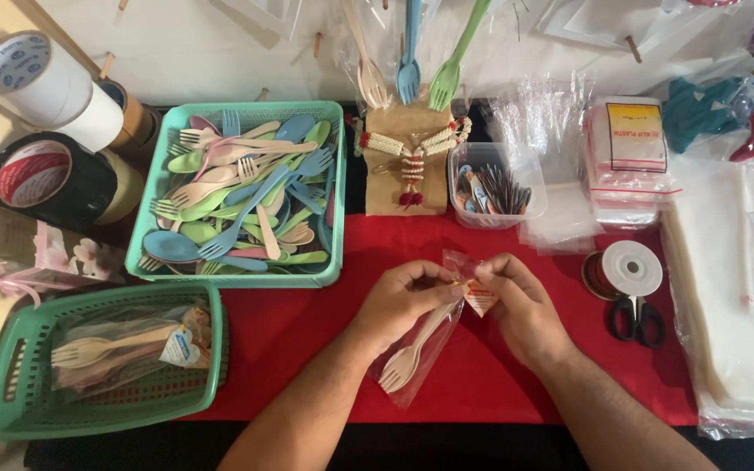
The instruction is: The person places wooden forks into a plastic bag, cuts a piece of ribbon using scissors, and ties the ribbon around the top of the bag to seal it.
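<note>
Head view: scissors (635,319) beside hands (460,301)

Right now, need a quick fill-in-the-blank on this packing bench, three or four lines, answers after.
1. Both hands, left hand and right hand, pinch the top of a clear bag holding a beige ____.
2. The loose cutlery lies in a ____-coloured tray.
3. The scissors lie on the ____ cloth.
4. The green basket holds packed ____.

Answers: fork; teal; red; cutlery bags
</note>
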